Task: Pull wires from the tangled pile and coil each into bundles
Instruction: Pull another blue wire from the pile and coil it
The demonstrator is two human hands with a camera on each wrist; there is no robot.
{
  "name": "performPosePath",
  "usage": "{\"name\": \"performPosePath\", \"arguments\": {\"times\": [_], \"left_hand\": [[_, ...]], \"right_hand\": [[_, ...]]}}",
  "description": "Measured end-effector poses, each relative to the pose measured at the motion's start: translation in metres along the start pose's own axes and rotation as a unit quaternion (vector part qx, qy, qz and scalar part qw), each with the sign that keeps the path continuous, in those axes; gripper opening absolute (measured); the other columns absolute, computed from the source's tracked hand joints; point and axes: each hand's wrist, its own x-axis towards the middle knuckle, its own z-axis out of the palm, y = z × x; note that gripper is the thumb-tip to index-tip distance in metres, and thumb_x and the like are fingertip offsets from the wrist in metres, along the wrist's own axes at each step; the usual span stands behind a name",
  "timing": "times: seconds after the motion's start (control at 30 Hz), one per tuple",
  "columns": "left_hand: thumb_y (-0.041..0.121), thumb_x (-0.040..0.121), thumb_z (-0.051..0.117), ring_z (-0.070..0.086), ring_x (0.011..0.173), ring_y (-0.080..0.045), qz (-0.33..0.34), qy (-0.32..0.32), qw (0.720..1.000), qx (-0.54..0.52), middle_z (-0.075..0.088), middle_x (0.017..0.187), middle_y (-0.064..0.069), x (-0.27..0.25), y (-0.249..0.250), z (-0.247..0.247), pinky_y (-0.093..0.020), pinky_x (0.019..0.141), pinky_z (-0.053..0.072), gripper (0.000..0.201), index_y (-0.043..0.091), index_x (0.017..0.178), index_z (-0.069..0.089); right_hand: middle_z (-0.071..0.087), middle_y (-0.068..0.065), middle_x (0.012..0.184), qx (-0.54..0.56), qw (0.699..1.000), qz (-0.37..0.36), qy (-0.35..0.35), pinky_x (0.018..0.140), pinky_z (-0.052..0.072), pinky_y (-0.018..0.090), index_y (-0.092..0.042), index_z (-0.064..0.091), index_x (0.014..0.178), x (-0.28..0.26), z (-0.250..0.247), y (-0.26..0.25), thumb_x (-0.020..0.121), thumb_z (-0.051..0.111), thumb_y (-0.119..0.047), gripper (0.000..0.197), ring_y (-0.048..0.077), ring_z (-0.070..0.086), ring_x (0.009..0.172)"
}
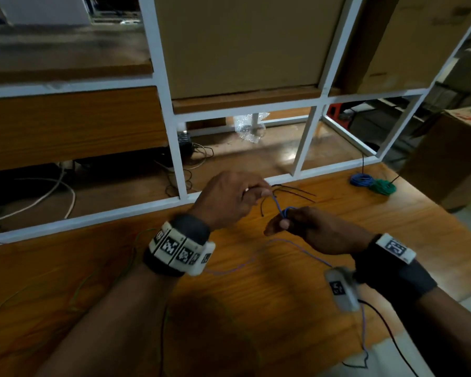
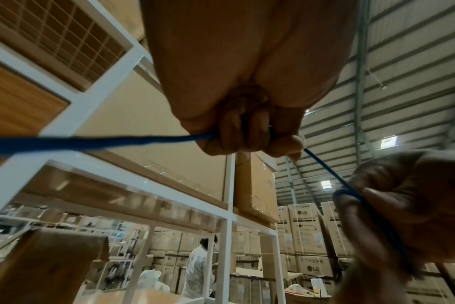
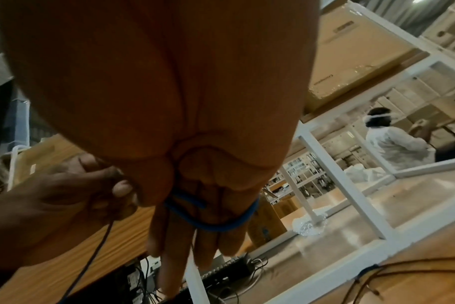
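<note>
Over the wooden table (image 1: 256, 295), my left hand (image 1: 264, 193) pinches a blue wire (image 1: 277, 204) between thumb and curled fingers. In the left wrist view the blue wire (image 2: 91, 142) passes through the left hand (image 2: 247, 135) and runs on to my right hand (image 2: 403, 205). My right hand (image 1: 283, 221) sits just below and to the right. The wire is looped round its nearly straight fingers (image 3: 185, 246), and the thumb holds the blue loop (image 3: 216, 223) in place. The wire's slack tail (image 1: 256, 258) trails over the table toward me. A loose green wire (image 1: 132, 254) lies at the left.
A blue coil (image 1: 360, 180) and a green coil (image 1: 382, 187) lie at the table's far right. Thin black wires (image 1: 294, 191) lie just beyond my hands. A white metal rack (image 1: 174, 148) with cardboard boxes stands behind the table. Cables lie on the floor (image 1: 191, 159).
</note>
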Motion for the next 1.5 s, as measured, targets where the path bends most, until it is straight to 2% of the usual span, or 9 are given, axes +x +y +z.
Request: {"name": "performPosePath", "arguments": {"times": [0.33, 0.43, 0.5, 0.6, 0.7, 0.97, 1.2, 1.33, 1.5], "left_hand": [[0.018, 0.091, 0.072, 0.066, 0.066, -0.004, -0.035, -0.031, 0.989, -0.142, 0.072, 0.071, 0.004, 0.07, 0.029, 0.023, -0.014, 0.066, 0.049, 0.01, 0.011, 0.096, 0.076], [0.012, 0.088, 0.074, 0.065, 0.067, -0.014, -0.061, -0.017, 0.974, -0.218, 0.072, 0.076, -0.018, 0.092, 0.038, 0.045, -0.024, 0.068, 0.052, 0.013, 0.001, 0.096, 0.077], [0.004, 0.091, 0.068, 0.064, 0.07, -0.015, -0.073, -0.021, 0.966, -0.246, 0.071, 0.083, -0.024, 0.104, 0.049, 0.063, -0.019, 0.068, 0.051, 0.012, -0.003, 0.099, 0.074], [-0.011, 0.091, 0.059, 0.06, 0.067, 0.006, -0.133, -0.041, 0.96, -0.241, 0.068, 0.075, 0.012, 0.115, 0.064, 0.093, -0.009, 0.064, 0.046, 0.027, 0.006, 0.11, 0.066], [0.01, 0.101, 0.057, 0.05, 0.049, -0.004, -0.148, -0.049, 0.964, -0.217, 0.059, 0.058, 0.002, 0.121, 0.071, 0.12, -0.017, 0.052, 0.041, 0.029, 0.023, 0.078, 0.069], [0.029, 0.101, 0.057, 0.054, 0.054, 0.003, -0.157, -0.108, 0.971, -0.146, 0.063, 0.062, 0.013, 0.114, 0.056, 0.143, -0.016, 0.057, 0.039, 0.024, 0.014, 0.101, 0.075], [0.031, 0.095, 0.066, 0.062, 0.061, 0.003, -0.166, -0.09, 0.982, 0.005, 0.07, 0.067, 0.008, 0.127, 0.039, 0.117, -0.022, 0.06, 0.046, 0.026, 0.03, 0.069, 0.068], [0.031, 0.093, 0.065, 0.059, 0.055, 0.0, -0.159, -0.056, 0.984, 0.064, 0.067, 0.065, 0.005, 0.14, 0.044, 0.102, -0.034, 0.059, 0.056, 0.023, 0.022, 0.072, 0.067], [0.034, 0.093, 0.064, 0.063, 0.069, 0.001, -0.022, -0.077, 0.991, 0.109, 0.065, 0.073, 0.016, 0.155, 0.056, 0.098, -0.026, 0.062, 0.051, 0.013, 0.037, 0.081, 0.066]], "right_hand": [[0.079, -0.004, 0.096, 0.257, 0.962, -0.073, -0.059, 0.084, 0.046, 0.011, 0.009, 0.068, 0.111, -0.03, -0.034, -0.008, 0.111, 0.035, -0.006, 0.036, -0.003, 0.068, 0.094], [0.077, 0.022, 0.096, 0.472, 0.873, -0.103, -0.07, 0.084, 0.058, 0.021, 0.011, 0.06, 0.114, -0.038, -0.046, -0.006, 0.109, 0.04, -0.006, 0.027, 0.016, 0.076, 0.101], [0.072, 0.029, 0.114, 0.57, 0.798, -0.178, -0.083, 0.112, 0.048, 0.042, 0.008, 0.064, 0.113, -0.037, -0.06, 0.007, 0.104, 0.055, -0.014, 0.025, 0.034, 0.06, 0.131], [0.06, 0.029, 0.138, 0.668, 0.7, -0.253, -0.004, 0.124, 0.029, 0.053, 0.003, 0.062, 0.124, -0.027, -0.086, 0.026, 0.106, 0.048, -0.015, 0.029, 0.04, 0.042, 0.146], [0.057, 0.02, 0.147, 0.72, 0.64, -0.238, 0.124, 0.121, 0.035, 0.05, -0.002, 0.056, 0.133, -0.019, -0.116, 0.035, 0.111, 0.033, -0.021, 0.038, 0.035, 0.046, 0.144], [0.073, -0.006, 0.107, 0.135, 0.872, -0.05, 0.469, 0.077, 0.053, 0.03, -0.022, 0.07, 0.124, -0.007, -0.119, 0.07, 0.112, 0.037, -0.032, 0.036, 0.01, 0.065, 0.09], [0.066, 0.017, 0.118, -0.141, 0.938, 0.048, 0.313, 0.096, 0.039, 0.027, -0.002, 0.065, 0.108, -0.017, -0.125, 0.077, 0.104, 0.047, -0.006, 0.019, 0.031, 0.046, 0.138], [0.053, -0.005, 0.088, -0.201, 0.961, 0.052, 0.182, 0.059, 0.033, 0.018, -0.007, 0.059, 0.1, -0.028, -0.118, 0.082, 0.104, 0.046, -0.009, 0.014, 0.019, 0.056, 0.083], [0.079, -0.003, 0.097, -0.002, 0.996, 0.065, 0.054, 0.086, 0.052, 0.028, -0.013, 0.067, 0.106, -0.027, -0.118, 0.09, 0.111, 0.042, -0.029, 0.03, 0.009, 0.067, 0.093]]}}
